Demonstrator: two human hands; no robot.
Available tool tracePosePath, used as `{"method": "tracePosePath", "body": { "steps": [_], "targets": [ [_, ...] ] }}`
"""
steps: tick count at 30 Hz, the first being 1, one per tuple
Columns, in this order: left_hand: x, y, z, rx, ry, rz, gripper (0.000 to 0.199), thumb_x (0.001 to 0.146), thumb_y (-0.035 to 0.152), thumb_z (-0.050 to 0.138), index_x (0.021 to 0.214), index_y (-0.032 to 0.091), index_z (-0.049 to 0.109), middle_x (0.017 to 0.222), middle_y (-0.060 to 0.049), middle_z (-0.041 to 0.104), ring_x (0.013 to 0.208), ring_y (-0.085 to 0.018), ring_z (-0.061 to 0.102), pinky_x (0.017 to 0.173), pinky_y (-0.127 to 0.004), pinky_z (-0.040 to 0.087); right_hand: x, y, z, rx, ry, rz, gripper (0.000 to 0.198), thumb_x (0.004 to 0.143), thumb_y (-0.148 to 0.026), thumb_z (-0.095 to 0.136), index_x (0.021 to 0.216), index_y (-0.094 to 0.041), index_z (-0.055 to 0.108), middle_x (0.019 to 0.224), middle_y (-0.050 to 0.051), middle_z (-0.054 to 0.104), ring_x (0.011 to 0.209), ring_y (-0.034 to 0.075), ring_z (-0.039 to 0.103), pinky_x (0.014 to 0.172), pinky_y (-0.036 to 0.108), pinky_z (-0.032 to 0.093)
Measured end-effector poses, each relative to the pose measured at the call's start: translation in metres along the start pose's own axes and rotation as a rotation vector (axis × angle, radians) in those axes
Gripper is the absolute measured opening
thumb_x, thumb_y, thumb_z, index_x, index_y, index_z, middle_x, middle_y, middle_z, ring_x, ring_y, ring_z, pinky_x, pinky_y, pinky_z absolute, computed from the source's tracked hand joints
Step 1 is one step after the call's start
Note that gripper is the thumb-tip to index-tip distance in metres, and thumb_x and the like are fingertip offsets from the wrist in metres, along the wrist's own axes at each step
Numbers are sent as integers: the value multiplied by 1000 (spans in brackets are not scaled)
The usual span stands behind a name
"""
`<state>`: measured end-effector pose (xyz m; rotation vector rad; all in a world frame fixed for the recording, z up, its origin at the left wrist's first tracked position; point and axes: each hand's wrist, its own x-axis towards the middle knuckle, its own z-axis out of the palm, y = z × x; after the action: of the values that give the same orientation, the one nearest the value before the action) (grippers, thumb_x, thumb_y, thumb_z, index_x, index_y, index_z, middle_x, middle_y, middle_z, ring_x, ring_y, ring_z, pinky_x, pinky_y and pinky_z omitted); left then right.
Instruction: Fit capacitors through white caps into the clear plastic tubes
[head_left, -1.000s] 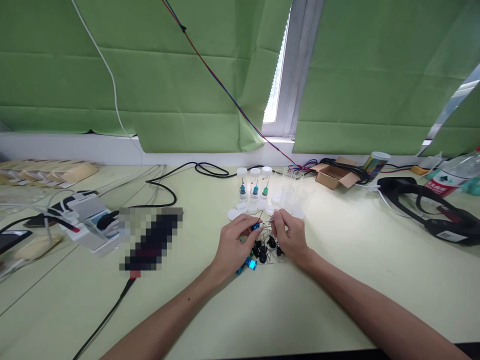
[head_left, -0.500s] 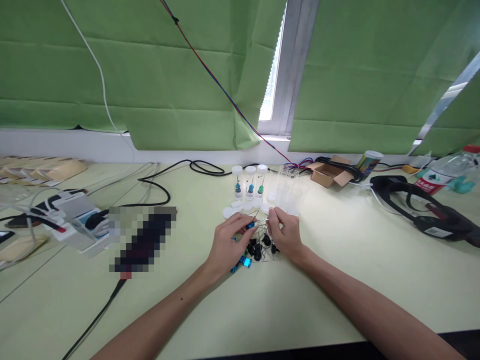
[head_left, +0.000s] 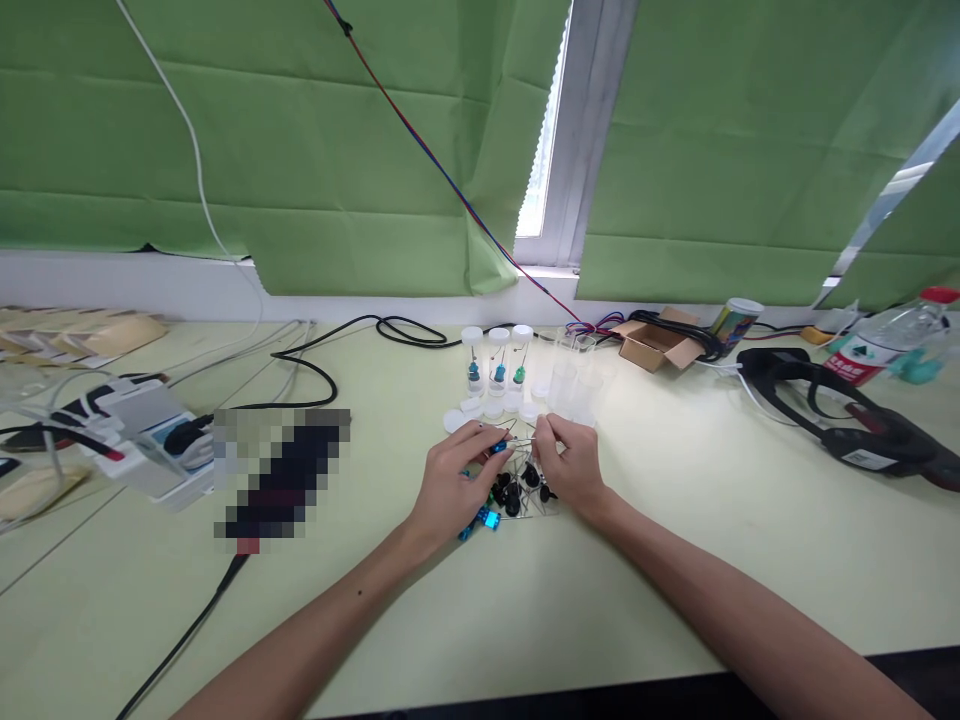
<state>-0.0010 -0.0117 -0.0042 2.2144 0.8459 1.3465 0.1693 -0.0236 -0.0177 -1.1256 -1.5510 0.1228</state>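
Between thumb and forefinger, my left hand [head_left: 450, 475] pinches a small blue electronic component [head_left: 500, 446] with thin metal leads. Its leads stretch right toward my right hand [head_left: 568, 455], whose fingers are closed at the lead ends. The exact contact there is too small to make out. Below both hands lies a loose pile of black round components [head_left: 512, 498] with long wire legs, and several blue components [head_left: 490, 519] sit at its left edge. Behind the hands, three capped clear tubes [head_left: 499, 362] stand upright with blue or green components inside.
Open clear tubes [head_left: 581, 375] stand right of the capped ones, with white lids [head_left: 454, 421] lying in front. Farther right are a small cardboard box [head_left: 654, 348], a black headset [head_left: 847, 420] and a bottle [head_left: 889, 330]. A power strip [head_left: 161, 440] and cables lie left.
The whole view has shifted slightly. Both hands keep nearly the same position around the blue component and its leads.
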Motion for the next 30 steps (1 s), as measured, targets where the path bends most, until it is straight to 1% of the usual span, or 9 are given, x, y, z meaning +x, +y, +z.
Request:
{"method": "tracePosePath", "body": {
  "steps": [3,8,14,18,22,27,30],
  "targets": [
    [0,0,0,-9,5,8,10,88,18,62,93,19,71,91,-6,67,77,-15,62,66,-24,52,1,-1,-1,-11,4,-15,41,95,-22,42,54,-21,39,48,-3,42,45,10,36,51,26,32],
    [1,3,0,-1,13,25,11,89,22,62,93,18,72,87,-6,68,66,-12,58,62,-24,51,3,-4,-2,-16,30,-28,41,96,-26,42,57,-22,33,51,-4,36,48,10,33,51,27,30],
    [1,3,-1,-1,4,-9,13,89,25,61,90,19,73,87,-6,67,66,-12,58,62,-25,52,0,-4,-1,41,3,40,44,100,-32,40,57,-21,38,50,-2,43,48,11,38,52,27,34],
    [0,3,0,-52,-7,-59,13,89,25,61,91,19,72,90,-7,67,68,-13,60,61,-24,53,-1,-2,-1,80,-7,61,46,101,-34,37,58,-21,41,49,-2,45,47,11,40,52,27,35],
    [2,6,0,-106,-1,-114,13,88,27,63,90,19,72,92,-7,67,69,-14,62,60,-24,55,-1,-1,0,97,-12,53,46,101,-33,38,57,-21,40,49,-2,44,46,11,40,51,27,34],
    [3,7,0,-200,-10,-195,15,86,31,65,89,18,71,84,-5,64,58,-11,57,51,-22,52,0,0,2,54,-3,20,44,101,-33,39,58,-22,35,50,-3,41,46,10,37,50,27,32],
    [3,6,2,-254,-11,-243,17,85,33,66,89,18,71,81,-3,63,54,-10,55,50,-23,53,1,0,2,34,-8,1,43,101,-32,38,59,-22,31,51,-4,39,47,10,34,50,27,31]
  ]
}}
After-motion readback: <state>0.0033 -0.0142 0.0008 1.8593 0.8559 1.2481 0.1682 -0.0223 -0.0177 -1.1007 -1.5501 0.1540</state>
